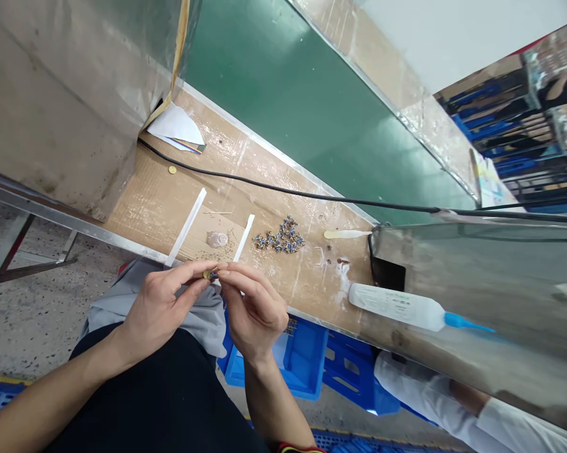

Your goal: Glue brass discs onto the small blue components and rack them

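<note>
My left hand point(163, 305) pinches a small brass-and-blue part point(211, 275) between thumb and index finger, over the front edge of the bench. Against it, my right hand point(257, 308) is closed in a pinch; whatever its fingertips grip is too small to make out. Just beyond my hands, a small clear lump point(217, 239) lies on the board among scattered tiny bits. To its right sits a loose pile of small blue-and-brass parts point(283, 236). Two white strips point(186, 226) border the spot with the lump.
A black cable point(264, 184) crosses the bench. On the right are a white bottle with a blue nozzle point(396, 306) and a pale pointed tool point(347, 234). A blue tray point(306, 365) sits below the edge. Another person's white-clothed limbs point(420, 384) show at lower right.
</note>
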`<move>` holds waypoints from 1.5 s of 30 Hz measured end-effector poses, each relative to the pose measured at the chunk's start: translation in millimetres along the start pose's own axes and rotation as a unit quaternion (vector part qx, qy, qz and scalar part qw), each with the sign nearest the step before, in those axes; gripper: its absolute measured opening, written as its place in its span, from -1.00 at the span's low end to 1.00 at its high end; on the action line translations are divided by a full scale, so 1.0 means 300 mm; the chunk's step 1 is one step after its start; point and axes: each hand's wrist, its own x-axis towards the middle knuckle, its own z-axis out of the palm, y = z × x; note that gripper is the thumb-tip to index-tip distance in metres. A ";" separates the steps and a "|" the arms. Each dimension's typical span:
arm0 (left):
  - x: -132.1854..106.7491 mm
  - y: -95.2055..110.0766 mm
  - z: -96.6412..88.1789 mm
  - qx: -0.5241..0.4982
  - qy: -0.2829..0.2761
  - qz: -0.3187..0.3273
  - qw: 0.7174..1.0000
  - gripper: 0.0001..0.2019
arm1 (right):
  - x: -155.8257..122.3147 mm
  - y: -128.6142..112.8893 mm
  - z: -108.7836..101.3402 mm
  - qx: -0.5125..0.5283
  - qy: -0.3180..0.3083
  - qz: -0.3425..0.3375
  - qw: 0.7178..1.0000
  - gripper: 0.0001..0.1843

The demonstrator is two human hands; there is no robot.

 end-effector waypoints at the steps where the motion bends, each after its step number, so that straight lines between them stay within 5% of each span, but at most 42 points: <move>1: -0.001 0.002 0.000 -0.001 -0.001 -0.002 1.000 -0.68 | 0.000 0.000 0.000 0.002 -0.001 0.001 1.000 -0.62; 19: -0.012 0.008 0.001 0.013 -0.006 -0.003 1.000 -0.68 | 0.005 0.003 -0.021 -0.021 -0.035 -0.049 0.998 -0.60; 34: -0.060 0.034 0.006 0.177 0.008 0.134 0.975 -0.53 | -0.045 -0.003 -0.033 -0.074 -0.026 -0.126 0.989 -0.45; 45: -0.066 0.036 0.015 0.217 -0.002 0.161 0.963 -0.47 | -0.066 0.003 -0.032 -0.079 -0.025 -0.132 0.988 -0.47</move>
